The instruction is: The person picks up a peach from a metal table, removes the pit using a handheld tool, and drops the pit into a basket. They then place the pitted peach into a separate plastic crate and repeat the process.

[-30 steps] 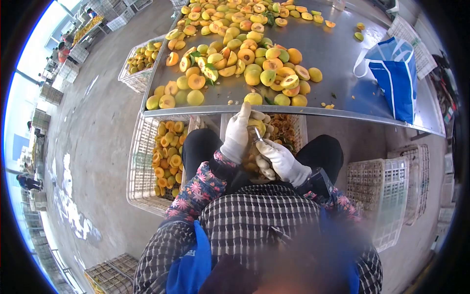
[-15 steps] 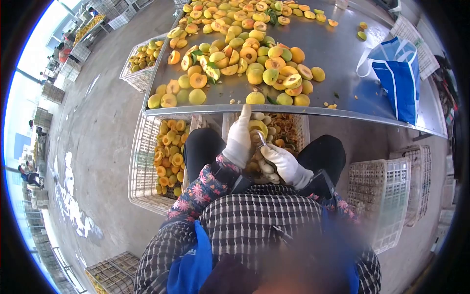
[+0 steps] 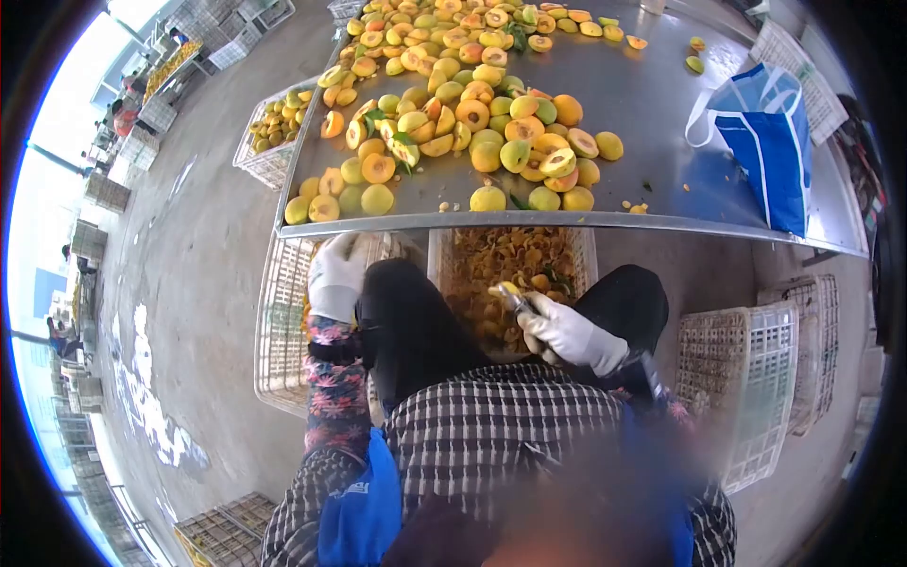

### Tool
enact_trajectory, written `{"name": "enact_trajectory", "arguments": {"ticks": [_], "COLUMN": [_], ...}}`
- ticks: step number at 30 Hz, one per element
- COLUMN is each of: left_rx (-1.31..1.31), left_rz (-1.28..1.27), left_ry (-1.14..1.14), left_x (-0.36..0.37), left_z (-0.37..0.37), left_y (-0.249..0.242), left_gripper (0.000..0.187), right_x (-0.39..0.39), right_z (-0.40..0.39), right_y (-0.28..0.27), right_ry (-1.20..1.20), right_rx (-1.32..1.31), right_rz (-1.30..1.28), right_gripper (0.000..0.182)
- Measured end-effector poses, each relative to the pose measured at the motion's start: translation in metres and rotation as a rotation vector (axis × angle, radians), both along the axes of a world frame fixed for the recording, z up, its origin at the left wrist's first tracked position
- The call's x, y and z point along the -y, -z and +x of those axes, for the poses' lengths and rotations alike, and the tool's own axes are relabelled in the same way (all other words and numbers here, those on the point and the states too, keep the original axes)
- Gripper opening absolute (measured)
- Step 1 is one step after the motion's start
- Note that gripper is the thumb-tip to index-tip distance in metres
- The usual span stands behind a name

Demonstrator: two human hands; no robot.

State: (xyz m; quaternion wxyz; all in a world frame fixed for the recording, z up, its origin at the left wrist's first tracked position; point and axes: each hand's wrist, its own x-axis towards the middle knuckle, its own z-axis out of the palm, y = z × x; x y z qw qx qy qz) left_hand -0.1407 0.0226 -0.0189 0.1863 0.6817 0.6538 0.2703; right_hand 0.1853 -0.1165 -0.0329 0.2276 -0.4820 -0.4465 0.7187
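My left hand (image 3: pixel 335 281), in a white glove, is over the left crate (image 3: pixel 282 321) just below the table edge. Its fingers are partly hidden, so whether anything is in them does not show. In my right hand (image 3: pixel 569 335), also gloved, is a small metal pitting tool (image 3: pixel 515 300), closed in the fingers. A yellow bit of fruit (image 3: pixel 507 287) sits at the tool's tip. Between my knees stands a crate (image 3: pixel 591 253) of pits and fruit scraps (image 3: pixel 510 260), below the right hand. Yellow peaches (image 3: pixel 487 156), whole and halved, are heaped on the metal table.
The metal table (image 3: pixel 642 189) has a raised front edge close to my knees. A blue bag (image 3: pixel 770 170) stands at its right. Another crate of fruit (image 3: pixel 274 128) is beyond the left corner. Stacked white crates (image 3: pixel 737 378) stand on the right. People work far left.
My left hand has moved left from the middle to the left crate. The yellow peach that was between my hands no longer shows. My right hand keeps the tool and has shifted slightly right.
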Motion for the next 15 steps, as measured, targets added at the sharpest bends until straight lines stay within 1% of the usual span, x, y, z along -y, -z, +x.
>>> {"name": "enact_trajectory", "arguments": {"ticks": [1, 3, 4, 6, 7, 8, 10, 13, 14, 15], "left_rx": [-0.18, -0.311, -0.203, 0.012, 0.031, -0.013, -0.027, -0.246, -0.27, -0.295], "left_rz": [0.084, 0.391, 0.317, 0.164, 0.111, 0.129, -0.008, -0.033, -0.059, -0.086], "left_ry": [-0.046, -0.041, 0.047, 0.221, 0.272, 0.391, 0.46, 0.396, 0.396, 0.395], "left_x": [-0.005, -0.02, -0.024, -0.027, -0.032, -0.043, -0.055, -0.065, -0.071, -0.077], "left_z": [-0.013, -0.014, 0.001, 0.055, 0.077, 0.095, 0.135, 0.171, 0.177, 0.182], "left_y": [0.006, 0.018, 0.007, -0.019, -0.017, -0.007, 0.002, 0.028, 0.031, 0.031], "left_gripper": [0.029, 0.031, 0.03, 0.029, 0.027, 0.028, 0.038, 0.049, 0.051, 0.052], "right_x": [0.001, 0.009, 0.007, 0.002, 0.0, -0.001, -0.002, -0.001, -0.001, -0.001], "right_z": [0.001, 0.001, 0.0, -0.002, -0.003, -0.002, 0.0, 0.002, 0.004, 0.007], "right_y": [0.014, 0.043, 0.032, 0.027, 0.025, 0.024, 0.026, 0.034, 0.035, 0.035], "right_ry": [0.029, 0.081, 0.092, 0.1, 0.103, 0.096, 0.091, 0.102, 0.112, 0.092], "right_rx": [0.162, 0.49, 0.426, 0.478, 0.505, 0.519, 0.541, 0.552, 0.553, 0.585], "right_rz": [0.254, 0.755, 0.618, 0.53, 0.487, 0.494, 0.556, 0.672, 0.715, 0.696], "right_gripper": [0.041, 0.048, 0.049, 0.048, 0.048, 0.046, 0.047, 0.048, 0.048, 0.05]}}
